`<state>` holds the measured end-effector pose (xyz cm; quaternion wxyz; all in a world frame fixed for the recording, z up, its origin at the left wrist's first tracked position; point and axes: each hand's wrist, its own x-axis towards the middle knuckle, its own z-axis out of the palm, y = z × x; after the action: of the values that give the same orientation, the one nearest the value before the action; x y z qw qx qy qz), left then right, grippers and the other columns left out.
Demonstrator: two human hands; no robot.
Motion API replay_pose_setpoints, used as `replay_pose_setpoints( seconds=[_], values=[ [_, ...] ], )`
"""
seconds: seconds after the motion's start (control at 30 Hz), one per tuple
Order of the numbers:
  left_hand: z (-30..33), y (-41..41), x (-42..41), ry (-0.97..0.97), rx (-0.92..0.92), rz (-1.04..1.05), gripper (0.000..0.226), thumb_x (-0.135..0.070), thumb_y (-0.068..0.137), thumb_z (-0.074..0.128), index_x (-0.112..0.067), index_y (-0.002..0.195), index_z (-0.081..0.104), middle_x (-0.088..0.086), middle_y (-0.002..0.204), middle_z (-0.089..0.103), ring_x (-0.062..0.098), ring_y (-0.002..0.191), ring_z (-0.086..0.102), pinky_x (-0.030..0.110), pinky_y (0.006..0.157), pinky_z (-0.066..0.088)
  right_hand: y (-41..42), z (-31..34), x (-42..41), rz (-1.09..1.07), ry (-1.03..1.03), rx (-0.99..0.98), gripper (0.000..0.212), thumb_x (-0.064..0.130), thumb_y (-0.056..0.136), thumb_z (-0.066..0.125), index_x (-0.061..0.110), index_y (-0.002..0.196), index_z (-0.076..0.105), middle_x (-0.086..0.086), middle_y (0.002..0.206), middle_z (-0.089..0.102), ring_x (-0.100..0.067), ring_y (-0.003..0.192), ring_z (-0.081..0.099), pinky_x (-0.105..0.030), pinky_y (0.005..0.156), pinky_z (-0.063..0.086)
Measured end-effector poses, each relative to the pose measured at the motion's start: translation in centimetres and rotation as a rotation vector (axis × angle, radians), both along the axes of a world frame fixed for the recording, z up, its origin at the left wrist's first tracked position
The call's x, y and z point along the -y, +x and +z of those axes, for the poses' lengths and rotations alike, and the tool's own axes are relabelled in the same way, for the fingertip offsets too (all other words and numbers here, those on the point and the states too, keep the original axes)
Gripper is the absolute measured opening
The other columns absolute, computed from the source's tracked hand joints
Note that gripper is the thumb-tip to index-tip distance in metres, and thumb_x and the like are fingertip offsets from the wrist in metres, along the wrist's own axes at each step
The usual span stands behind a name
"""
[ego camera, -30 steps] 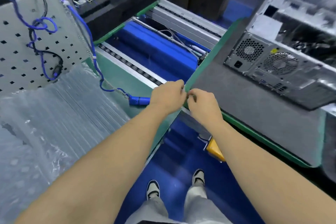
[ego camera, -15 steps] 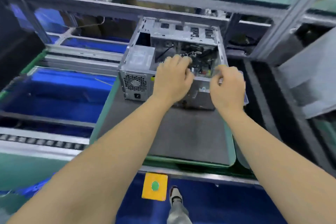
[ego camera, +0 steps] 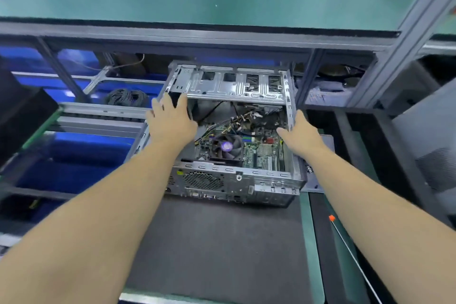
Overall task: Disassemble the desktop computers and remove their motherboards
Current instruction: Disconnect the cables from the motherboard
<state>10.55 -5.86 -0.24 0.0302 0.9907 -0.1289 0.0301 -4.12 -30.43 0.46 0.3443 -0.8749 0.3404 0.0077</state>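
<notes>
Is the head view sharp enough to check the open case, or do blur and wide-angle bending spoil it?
Head view: the motherboard and CPU fan inside the computer case are fairly sharp; the left hand and right hand look slightly soft; the blue bins at the left edge are smeared; the shelf rail bows from lens distortion; lighting is even, without harsh glare.

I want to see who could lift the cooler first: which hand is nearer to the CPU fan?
Left. The left hand rests at the case's left side, just up and left of the CPU fan; the right hand grips the case's right wall, across the motherboard.
</notes>
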Motion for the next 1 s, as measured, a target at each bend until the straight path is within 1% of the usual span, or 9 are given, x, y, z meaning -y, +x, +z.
replay_pose_setpoints(
  seconds=[0.07, 0.13, 0.27, 0.37, 0.47, 0.53, 0.7, 0.87, 1.0],
  values=[
    [-0.9, 0.5, -0.8, 0.026, -0.112, 0.093, 0.073, -0.058, 0.094, 0.042, -0.032, 0.157, 0.014, 0.011, 0.166, 0.006, 0.048, 0.144, 0.016, 0.062, 0.11, 0.024, 0.0, -0.9, -0.5, -0.029, -0.051, 0.0, 0.076, 0.021, 0.102, 0.049, 0.018, 0.159, 0.0, -0.023, 0.141, 0.05, -0.033, 0.094, 0.054, -0.035, 0.075, 0.043],
    [-1.5, 0.5, -1.0, 0.032, -0.128, 0.111, 0.075, -0.063, 0.092, 0.04, -0.037, 0.156, 0.013, 0.008, 0.166, 0.002, 0.05, 0.142, 0.019, 0.062, 0.107, 0.025, 0.1, -1.0, -0.7, -0.056, -0.106, -0.032, 0.078, 0.009, 0.098, 0.044, 0.02, 0.159, -0.003, -0.026, 0.134, 0.052, -0.03, 0.079, 0.052, -0.035, 0.065, 0.044],
    [-1.1, 0.4, -1.1, 0.017, -0.153, 0.095, 0.056, -0.058, 0.091, 0.043, -0.037, 0.143, 0.039, 0.009, 0.166, 0.003, 0.049, 0.139, 0.021, 0.063, 0.107, 0.025, -0.2, -0.4, -1.4, -0.07, -0.119, -0.065, 0.08, 0.003, 0.095, 0.042, 0.021, 0.159, -0.003, -0.026, 0.125, 0.053, -0.032, 0.078, 0.061, -0.042, 0.064, 0.054],
    [-1.0, -0.3, -1.4, -0.001, -0.134, 0.077, 0.043, -0.055, 0.091, 0.045, -0.035, 0.129, 0.052, 0.009, 0.165, 0.006, 0.048, 0.136, 0.025, 0.06, 0.105, 0.027, -0.9, -0.4, -1.9, -0.069, -0.126, -0.086, 0.083, 0.004, 0.096, 0.044, 0.02, 0.159, -0.008, -0.02, 0.109, 0.058, -0.027, 0.068, 0.058, -0.034, 0.051, 0.046],
    [-1.0, -1.3, -1.8, -0.007, -0.114, 0.068, 0.041, -0.056, 0.089, 0.047, -0.031, 0.122, 0.054, 0.009, 0.164, 0.008, 0.047, 0.134, 0.027, 0.057, 0.1, 0.03, -2.2, -0.4, -2.6, -0.083, -0.121, -0.1, 0.085, 0.002, 0.095, 0.044, 0.02, 0.159, -0.009, -0.013, 0.08, 0.056, -0.022, 0.056, 0.048, -0.029, 0.044, 0.033],
    [-1.3, -2.2, -2.3, -0.015, -0.097, 0.068, 0.041, -0.058, 0.087, 0.048, -0.03, 0.117, 0.055, 0.009, 0.163, 0.01, 0.046, 0.13, 0.03, 0.056, 0.097, 0.031, -3.1, -0.5, -3.0, -0.081, -0.134, -0.108, 0.083, 0.001, 0.095, 0.044, 0.018, 0.159, -0.008, -0.011, 0.074, 0.053, -0.02, 0.054, 0.047, -0.027, 0.043, 0.03],
    [-1.8, -3.5, -2.8, -0.04, -0.087, 0.078, 0.042, -0.06, 0.084, 0.048, -0.03, 0.112, 0.055, 0.008, 0.164, 0.011, 0.047, 0.131, 0.029, 0.058, 0.099, 0.033, -4.2, -0.7, -3.2, -0.084, -0.151, -0.105, 0.077, 0.009, 0.1, 0.043, 0.021, 0.159, -0.005, -0.013, 0.085, 0.058, -0.017, 0.057, 0.05, -0.026, 0.044, 0.029],
    [-1.7, -3.3, -2.3, 0.007, -0.084, 0.085, 0.048, -0.061, 0.084, 0.047, -0.028, 0.118, 0.054, 0.01, 0.162, 0.011, 0.047, 0.131, 0.029, 0.058, 0.099, 0.035, -4.8, -0.7, -2.8, -0.055, -0.123, -0.041, 0.079, 0.045, 0.101, 0.047, 0.025, 0.159, -0.002, -0.012, 0.105, 0.067, -0.026, 0.075, 0.064, -0.039, 0.069, 0.056],
    [-1.7, -3.2, -2.3, 0.024, -0.07, 0.045, 0.041, -0.054, 0.089, 0.045, -0.028, 0.119, 0.052, 0.016, 0.161, 0.011, 0.048, 0.137, 0.022, 0.061, 0.103, 0.031, -4.6, -1.0, -2.9, -0.063, -0.206, -0.055, 0.075, 0.041, 0.102, 0.045, 0.02, 0.159, 0.0, -0.014, 0.105, 0.068, -0.026, 0.078, 0.063, -0.035, 0.065, 0.051]
  ],
)
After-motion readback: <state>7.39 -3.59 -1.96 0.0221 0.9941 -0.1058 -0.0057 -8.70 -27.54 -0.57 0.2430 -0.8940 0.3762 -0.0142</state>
